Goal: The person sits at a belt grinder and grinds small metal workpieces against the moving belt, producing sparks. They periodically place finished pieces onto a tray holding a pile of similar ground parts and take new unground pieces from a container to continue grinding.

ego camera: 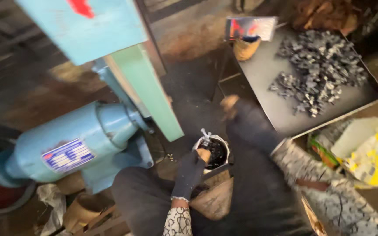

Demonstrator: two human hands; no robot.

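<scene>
My left hand [190,171], in a dark glove with a bare fingertip, curls over the near rim of a small white bucket [196,144] filled with dark metal pieces. A small pale metal part [205,136] stands out at the bucket's far rim. My right hand [240,117], also in a dark glove, is blurred and hovers above and right of the bucket, near the left edge of a black tray [273,105]. Whether it holds anything is hidden by the blur. My dark-trousered knees lie below the bucket.
A heap of small grey metal parts [318,70] lies on the tray. At left are a light-blue electric motor [71,146] and a green machine frame [147,89]. A woven cup [246,48] sits at the tray's far corner, and a yellow-and-white sack [364,153] lies at right.
</scene>
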